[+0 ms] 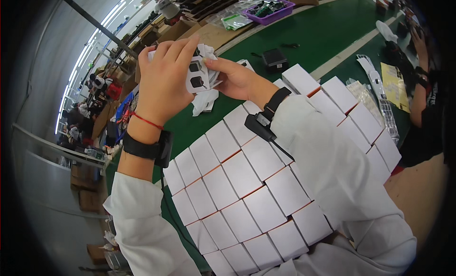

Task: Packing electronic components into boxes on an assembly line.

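Observation:
Above the green table [228, 50] both of my hands are raised together around a small white printed box [203, 82], which shows pictures of dark square devices. My left hand [164, 81] grips it from the left, its fingers curled over the top. My right hand [235, 79] closes on the right side, thumb against the printed face; its other fingers are partly hidden. Whitish crumpled wrapping [205, 103] lies on the table just below the hands. Nearer to me, plain white boxes [225, 181] are packed in rows, with reddish-orange showing in the gaps.
Beyond my right hand rests a black square device [274, 60] with a short cable. A purple basket [286, 11] of small parts stands at the back. On the right, a co-worker's arm [419, 95] is near a yellow sheet [394, 86]. Cables run from my wrist straps.

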### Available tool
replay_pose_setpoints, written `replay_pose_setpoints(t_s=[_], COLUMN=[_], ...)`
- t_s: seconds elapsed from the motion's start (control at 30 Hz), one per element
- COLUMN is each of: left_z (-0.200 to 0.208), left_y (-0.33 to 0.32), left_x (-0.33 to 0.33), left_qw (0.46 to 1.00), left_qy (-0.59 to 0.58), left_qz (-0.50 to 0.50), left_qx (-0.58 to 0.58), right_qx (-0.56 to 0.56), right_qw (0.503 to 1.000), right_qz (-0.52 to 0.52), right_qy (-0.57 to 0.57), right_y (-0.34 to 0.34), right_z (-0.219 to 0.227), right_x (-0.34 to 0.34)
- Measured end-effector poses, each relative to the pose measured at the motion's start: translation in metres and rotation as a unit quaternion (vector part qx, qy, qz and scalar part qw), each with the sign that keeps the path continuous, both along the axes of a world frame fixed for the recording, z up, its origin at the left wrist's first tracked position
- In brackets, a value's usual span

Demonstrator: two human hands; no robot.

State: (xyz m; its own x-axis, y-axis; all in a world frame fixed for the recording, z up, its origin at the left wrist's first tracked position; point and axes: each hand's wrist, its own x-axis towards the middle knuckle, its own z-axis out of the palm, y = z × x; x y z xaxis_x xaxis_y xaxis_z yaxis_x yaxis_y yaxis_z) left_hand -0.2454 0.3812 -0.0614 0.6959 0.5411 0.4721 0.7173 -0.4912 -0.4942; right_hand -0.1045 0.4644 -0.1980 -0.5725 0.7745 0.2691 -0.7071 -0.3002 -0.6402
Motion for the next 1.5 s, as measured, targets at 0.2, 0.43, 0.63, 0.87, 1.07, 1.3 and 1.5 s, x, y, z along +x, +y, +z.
replay_pose_setpoints(t_s=[0.2,0.43,0.63,0.87,1.07,1.3,1.5], left_z=[-0.005,-0.032,-0.049,-0.054,-0.077,-0.053,-0.061], left_y=[-0.006,-0.009,-0.018,-0.004,0.021,0.048,0.04], left_x=[-0.021,-0.082,-0.092,-0.153,-0.18,-0.147,-0.172], left_qw=[0.999,0.986,0.972,0.98,0.944,0.955,0.937], left_qy=[-0.051,-0.118,-0.16,-0.018,0.264,0.259,0.221], left_qz=[0.002,0.067,0.142,0.194,0.196,0.142,0.267], left_qx=[-0.011,-0.097,-0.095,-0.051,-0.026,-0.011,-0.034], right_qx=[0.079,0.031,0.019,-0.009,0.186,0.236,0.239], right_qw=[0.988,0.973,0.99,0.977,0.886,0.751,0.777], right_qz=[-0.064,-0.168,-0.048,-0.09,-0.203,-0.274,-0.269], right_qy=[-0.12,-0.157,-0.13,-0.194,-0.373,-0.552,-0.517], right_y=[-0.001,0.01,0.001,0.037,0.026,0.042,0.047], right_z=[0.006,-0.004,0.009,-0.028,-0.032,-0.047,-0.046], right_x=[0.0,-0.014,-0.059,-0.047,-0.064,-0.045,-0.048])
